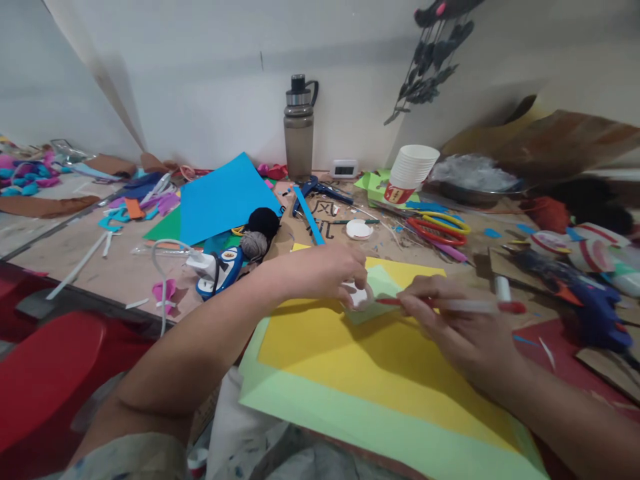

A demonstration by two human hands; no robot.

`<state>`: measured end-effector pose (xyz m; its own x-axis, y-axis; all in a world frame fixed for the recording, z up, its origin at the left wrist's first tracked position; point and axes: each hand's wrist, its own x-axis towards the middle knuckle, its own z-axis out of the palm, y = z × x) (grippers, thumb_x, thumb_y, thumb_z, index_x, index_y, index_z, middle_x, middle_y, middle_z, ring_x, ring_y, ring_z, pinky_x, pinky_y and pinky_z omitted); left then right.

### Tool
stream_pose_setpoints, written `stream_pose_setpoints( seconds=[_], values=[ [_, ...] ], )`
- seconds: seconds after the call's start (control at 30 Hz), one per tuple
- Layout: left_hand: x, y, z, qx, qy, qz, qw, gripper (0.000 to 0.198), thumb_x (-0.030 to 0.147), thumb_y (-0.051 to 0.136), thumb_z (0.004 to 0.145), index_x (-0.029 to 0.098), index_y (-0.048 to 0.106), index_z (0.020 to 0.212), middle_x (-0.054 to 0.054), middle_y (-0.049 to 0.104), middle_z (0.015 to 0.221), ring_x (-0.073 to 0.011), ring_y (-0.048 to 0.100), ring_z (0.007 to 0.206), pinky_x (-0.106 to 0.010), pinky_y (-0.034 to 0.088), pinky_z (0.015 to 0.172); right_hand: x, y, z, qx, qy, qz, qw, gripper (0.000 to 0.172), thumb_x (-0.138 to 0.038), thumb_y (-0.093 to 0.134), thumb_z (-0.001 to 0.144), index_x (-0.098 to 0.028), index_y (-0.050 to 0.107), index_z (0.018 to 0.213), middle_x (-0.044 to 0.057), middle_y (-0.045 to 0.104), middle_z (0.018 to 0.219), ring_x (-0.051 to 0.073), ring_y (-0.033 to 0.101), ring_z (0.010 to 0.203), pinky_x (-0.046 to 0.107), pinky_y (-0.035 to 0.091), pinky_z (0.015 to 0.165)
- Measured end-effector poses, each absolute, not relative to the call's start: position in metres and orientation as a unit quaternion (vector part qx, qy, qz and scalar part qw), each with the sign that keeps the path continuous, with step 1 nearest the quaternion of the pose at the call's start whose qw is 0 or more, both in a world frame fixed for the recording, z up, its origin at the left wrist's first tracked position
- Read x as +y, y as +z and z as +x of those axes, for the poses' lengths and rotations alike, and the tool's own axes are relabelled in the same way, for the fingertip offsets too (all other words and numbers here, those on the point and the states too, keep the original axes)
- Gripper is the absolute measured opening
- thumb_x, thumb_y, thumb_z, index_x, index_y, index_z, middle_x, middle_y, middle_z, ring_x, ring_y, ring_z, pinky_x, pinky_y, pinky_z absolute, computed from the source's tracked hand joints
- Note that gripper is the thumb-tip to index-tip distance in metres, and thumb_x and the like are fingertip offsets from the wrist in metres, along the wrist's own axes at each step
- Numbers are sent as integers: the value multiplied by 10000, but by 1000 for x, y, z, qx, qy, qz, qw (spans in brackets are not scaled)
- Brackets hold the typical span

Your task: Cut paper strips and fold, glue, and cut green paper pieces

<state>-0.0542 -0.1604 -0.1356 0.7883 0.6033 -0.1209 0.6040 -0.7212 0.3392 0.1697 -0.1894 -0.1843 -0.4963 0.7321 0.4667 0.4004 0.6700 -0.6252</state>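
Observation:
My left hand [335, 270] is closed, its fingertips pinching a small white round piece [358, 297] against a light green paper scrap [383, 285]. The piece's far side is partly hidden by my fingers. From the right, my right hand [450, 320] grips a red pen [473, 306] with a pale barrel, its red tip pointing left beside the round piece. Beneath both hands lies a yellow sheet [320, 347], on top of a larger light green sheet [350, 413].
A bottle [299, 133] stands by the wall, near stacked paper cups [411, 170]. Scissors [440, 227], a blue glue gun [595, 310], a white disc [359, 229] and a blue sheet [225, 200] lie around. A power strip [220, 272] sits left; a red stool [65, 373] is below.

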Motion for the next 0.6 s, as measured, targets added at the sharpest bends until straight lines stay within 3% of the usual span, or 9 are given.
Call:
stream_pose_setpoints(
  seconds=[0.13, 0.33, 0.6],
  values=[
    [-163, -133, -53, 329, -8, 926, 183, 181, 177, 675, 779, 151, 714, 954, -77, 660, 957, -181, 597, 883, -267, 415, 726, -179, -192, 166, -756, 279, -410, 427, 165, -343, 524, 924, -232, 641, 886, 42, 678, 810, 172, 635, 689, 299, 494, 609],
    [-163, -129, -52, 335, -14, 920, 203, 221, 149, 690, 751, 181, 714, 968, -53, 669, 966, -176, 606, 902, -263, 424, 757, -166, -202, 155, -761, 287, -402, 420, 162, -337, 567, 896, -247, 675, 977, 52, 696, 1021, 209, 631, 959, 362, 495, 841],
    [-165, -127, -52, 344, -17, 923, 172, 209, 187, 668, 780, 167, 701, 986, -77, 678, 1006, -198, 620, 931, -282, 444, 766, -160, -211, 144, -797, 286, -368, 385, 204, -305, 603, 849, -223, 625, 1035, 54, 668, 980, 184, 623, 870, 315, 492, 770]
  ],
)
